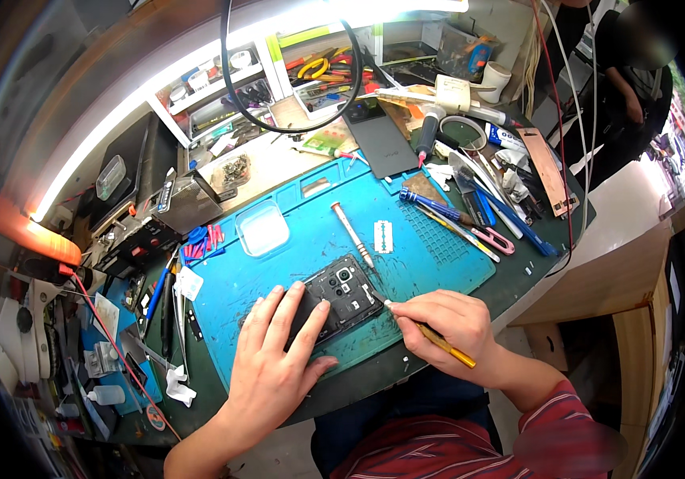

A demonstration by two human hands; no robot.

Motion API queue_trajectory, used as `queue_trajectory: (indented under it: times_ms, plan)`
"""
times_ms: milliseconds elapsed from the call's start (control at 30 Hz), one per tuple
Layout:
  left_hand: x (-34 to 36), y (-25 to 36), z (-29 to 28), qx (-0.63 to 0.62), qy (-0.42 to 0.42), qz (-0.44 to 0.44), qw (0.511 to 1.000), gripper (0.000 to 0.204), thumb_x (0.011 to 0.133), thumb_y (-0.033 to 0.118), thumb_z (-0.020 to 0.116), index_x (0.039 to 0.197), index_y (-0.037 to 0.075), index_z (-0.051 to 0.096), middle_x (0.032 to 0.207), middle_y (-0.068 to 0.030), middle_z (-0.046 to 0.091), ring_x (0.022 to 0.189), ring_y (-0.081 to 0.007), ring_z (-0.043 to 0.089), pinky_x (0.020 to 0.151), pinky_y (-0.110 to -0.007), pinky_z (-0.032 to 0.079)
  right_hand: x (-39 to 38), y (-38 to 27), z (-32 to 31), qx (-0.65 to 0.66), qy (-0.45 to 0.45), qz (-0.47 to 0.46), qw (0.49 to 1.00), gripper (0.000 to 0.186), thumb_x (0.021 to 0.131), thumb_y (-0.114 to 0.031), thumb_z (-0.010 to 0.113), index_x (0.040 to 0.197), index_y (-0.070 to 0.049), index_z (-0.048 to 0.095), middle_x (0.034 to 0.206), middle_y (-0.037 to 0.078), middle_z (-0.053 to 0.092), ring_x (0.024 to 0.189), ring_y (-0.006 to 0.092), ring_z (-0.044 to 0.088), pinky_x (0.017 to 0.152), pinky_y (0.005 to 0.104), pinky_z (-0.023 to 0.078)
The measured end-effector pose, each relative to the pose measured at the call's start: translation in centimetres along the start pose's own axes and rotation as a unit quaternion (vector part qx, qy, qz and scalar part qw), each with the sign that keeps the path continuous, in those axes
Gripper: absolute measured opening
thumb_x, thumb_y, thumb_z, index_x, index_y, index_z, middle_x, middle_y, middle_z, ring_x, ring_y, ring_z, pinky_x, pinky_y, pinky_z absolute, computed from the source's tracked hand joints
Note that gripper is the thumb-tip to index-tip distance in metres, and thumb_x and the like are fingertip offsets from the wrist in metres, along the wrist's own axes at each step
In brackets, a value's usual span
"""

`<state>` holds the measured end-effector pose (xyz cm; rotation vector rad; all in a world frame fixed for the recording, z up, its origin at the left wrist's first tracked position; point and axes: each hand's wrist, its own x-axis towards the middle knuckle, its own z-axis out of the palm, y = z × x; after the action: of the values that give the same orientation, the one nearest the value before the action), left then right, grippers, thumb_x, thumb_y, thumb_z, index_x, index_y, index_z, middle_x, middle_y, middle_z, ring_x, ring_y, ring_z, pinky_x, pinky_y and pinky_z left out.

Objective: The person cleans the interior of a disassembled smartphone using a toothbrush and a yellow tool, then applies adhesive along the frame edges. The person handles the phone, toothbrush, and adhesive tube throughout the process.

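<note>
A black phone with its back cover off (349, 297) lies on the blue mat (446, 271). My left hand (282, 355) lies over its left part, fingers spread and resting on it. My right hand (450, 327) grips a thin yellow-handled tool (451, 349), its front end at the phone's right edge; the tip is too small to make out. Just above the phone are a silver screwdriver with a red cap (349, 228) and a razor blade (383, 236). A clear plastic box (262, 227) sits at the mat's upper left.
Pens and tools (478, 225) crowd the right; another grey phone (382, 144) lies behind. An orange meter (31, 235) and tool clutter are at left, shelves with pliers (318, 68) at back. A black cable loop hangs overhead. A person in dark clothes (633, 104) is at upper right.
</note>
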<state>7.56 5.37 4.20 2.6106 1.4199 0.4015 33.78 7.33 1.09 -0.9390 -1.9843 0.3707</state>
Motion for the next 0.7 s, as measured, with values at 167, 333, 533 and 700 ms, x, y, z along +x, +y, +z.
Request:
queue_trajectory:
  times_ms: [167,333,533,700]
  plan:
    - [0.0,-0.6,0.7,0.003,0.018,0.004,1.000,0.057,0.081,0.017,0.078,0.135,0.014,0.063,0.146,-0.0211,0.050,0.133,-0.0405,0.049,0.110,-0.054,0.040,0.8,-0.8,0.3,0.001,-0.007,0.033,0.999,0.021,0.081,0.002,0.074,0.102,0.002,0.070,0.083,0.013,0.071,0.067,0.0263,0.068,0.060,0.0330,0.054]
    - [0.2,-0.9,0.5,-0.014,0.025,0.008,1.000,0.053,0.081,0.015,0.077,0.133,0.014,0.065,0.144,-0.0206,0.052,0.130,-0.0400,0.050,0.108,-0.053,0.041,1.1,-1.1,0.1,0.004,-0.024,0.064,0.998,0.021,0.082,0.001,0.074,0.102,0.002,0.069,0.083,0.013,0.070,0.067,0.0271,0.068,0.061,0.0337,0.055]
    - [0.3,-0.9,0.5,-0.014,0.030,0.007,0.999,0.052,0.081,0.015,0.077,0.132,0.014,0.065,0.144,-0.0202,0.052,0.130,-0.0398,0.051,0.107,-0.052,0.042,1.9,-1.3,0.5,0.005,-0.017,0.071,0.997,0.020,0.082,0.001,0.073,0.102,0.003,0.070,0.082,0.012,0.070,0.067,0.0270,0.069,0.061,0.0337,0.055]
    - [0.1,-0.8,0.4,-0.022,0.022,0.001,1.000,0.056,0.080,0.009,0.077,0.134,0.013,0.065,0.148,-0.0191,0.049,0.134,-0.0401,0.048,0.110,-0.050,0.040,1.5,-1.7,0.5,-0.008,-0.009,0.063,0.998,0.020,0.082,0.001,0.073,0.101,0.003,0.069,0.083,0.013,0.070,0.069,0.0283,0.070,0.062,0.0348,0.056]
